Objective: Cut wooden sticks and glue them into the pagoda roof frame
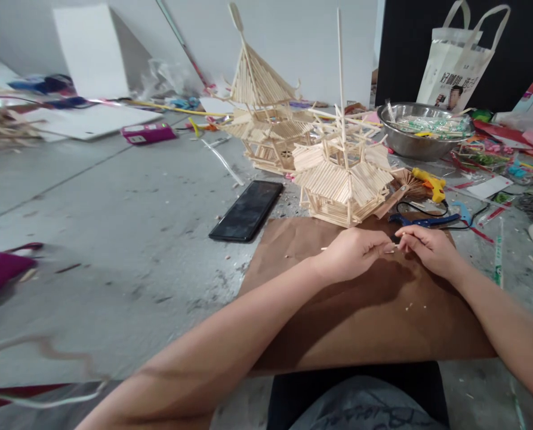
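Note:
My left hand [353, 254] and my right hand [430, 249] meet over a sheet of brown paper [347, 334], both closed in a pinch. Between their fingertips is a thin, pale wooden stick [397, 245], mostly hidden by the fingers. Just beyond them stands a six-sided pavilion model [344, 179] of wooden sticks, with one long stick rising from it. Behind it to the left is a second stick model [266, 95] with a tall pointed roof. Blue cutting pliers [422, 221] lie just past my right hand.
A black phone [248, 210] lies left of the paper. A yellow glue gun [431, 184] with a black cord rests at the right, near a metal bowl [421, 146] of wrapped sticks. Behind stands a white tote bag [449, 65]. A purple box [147, 133] lies far left.

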Demonstrator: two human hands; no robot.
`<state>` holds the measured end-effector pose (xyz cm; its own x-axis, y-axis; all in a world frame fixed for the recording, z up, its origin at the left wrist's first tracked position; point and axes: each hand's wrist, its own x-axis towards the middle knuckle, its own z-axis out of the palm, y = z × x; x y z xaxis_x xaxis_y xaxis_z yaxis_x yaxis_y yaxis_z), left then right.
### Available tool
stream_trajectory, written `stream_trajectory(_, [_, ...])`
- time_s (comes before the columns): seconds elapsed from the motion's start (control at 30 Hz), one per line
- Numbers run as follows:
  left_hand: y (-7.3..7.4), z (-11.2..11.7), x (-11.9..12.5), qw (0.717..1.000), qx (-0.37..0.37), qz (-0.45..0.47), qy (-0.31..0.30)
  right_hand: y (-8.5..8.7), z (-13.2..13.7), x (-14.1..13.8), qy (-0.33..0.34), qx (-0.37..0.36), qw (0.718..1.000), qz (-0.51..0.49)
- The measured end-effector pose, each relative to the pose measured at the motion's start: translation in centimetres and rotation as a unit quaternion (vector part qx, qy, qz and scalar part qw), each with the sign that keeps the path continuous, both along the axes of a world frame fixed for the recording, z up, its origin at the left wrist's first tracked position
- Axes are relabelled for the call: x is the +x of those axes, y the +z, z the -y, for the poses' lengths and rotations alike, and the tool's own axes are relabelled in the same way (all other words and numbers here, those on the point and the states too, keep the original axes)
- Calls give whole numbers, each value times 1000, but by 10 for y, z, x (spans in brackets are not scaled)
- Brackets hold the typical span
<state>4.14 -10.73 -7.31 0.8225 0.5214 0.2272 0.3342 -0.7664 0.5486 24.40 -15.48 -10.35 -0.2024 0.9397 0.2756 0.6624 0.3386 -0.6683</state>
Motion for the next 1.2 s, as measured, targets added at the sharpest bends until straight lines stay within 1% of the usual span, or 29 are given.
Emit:
stream_trajectory(0.07, [-7,-3,2,994,51,-74,70,-4,-3,1,-49,-26,996,-64])
stream_trajectory(0.1, [-11,-4,3,987,73,-109,96,-4,-3,0,-59,-27,993,-100])
stream_trajectory(0.17, [-19,-6,5,976,111,-145,118,-2,-2,-3,-67,-16,982,-174])
stream_trajectory(0.23, [-25,-6,6,976,138,-120,114,0,-1,-5,-72,4,970,-233])
stream_trajectory(0.3, [-26,-4,8,982,150,-41,104,2,-1,-8,-84,-4,953,-290])
stream_trajectory(0.4, [-22,3,9,986,124,79,81,4,-1,-12,-89,-72,911,-397])
stream_trajectory(0.47, [-18,8,10,986,92,114,76,6,0,-15,-78,-114,880,-454])
stream_trajectory(0.5, [-16,10,10,987,72,119,85,7,1,-17,-73,-129,869,-472])
stream_trajectory(0.57, [-13,13,11,986,24,120,111,10,2,-19,-64,-150,854,-493])
stream_trajectory(0.67, [-12,15,12,983,-52,121,131,12,4,-21,-60,-156,851,-498])
stream_trajectory(0.73, [-11,16,12,980,-78,125,136,12,5,-21,-63,-153,857,-488])
stream_trajectory(0.83, [-9,18,11,978,-67,128,147,11,6,-21,-67,-144,870,-467])
stream_trajectory(0.9, [-5,18,9,977,-51,135,156,12,5,-16,-67,-119,886,-444])
stream_trajectory(0.93, [-1,18,8,975,-46,142,162,13,5,-13,-73,-98,900,-418])
stream_trajectory(0.97, [3,18,6,973,-44,152,169,15,4,-8,-89,-69,920,-376])
stream_trajectory(1.0, [9,18,3,969,-42,165,179,16,3,-3,-114,-36,942,-313])
stream_trajectory(1.03, [16,17,0,964,-41,182,191,17,2,3,-144,-1,962,-230])
stream_trajectory(1.07, [23,16,-4,957,-36,200,207,18,0,9,-174,32,975,-134])
stream_trajectory(1.1, [32,14,-8,949,-29,219,224,18,-2,15,-198,60,978,-39])
stream_trajectory(1.13, [41,11,-13,938,-16,241,249,18,-4,20,-210,82,973,40])
stream_trajectory(1.17, [50,8,-18,928,-2,249,277,17,-6,24,-213,98,967,100])
stream_trajectory(1.2, [59,3,-24,920,6,253,301,15,-7,26,-212,109,961,138])
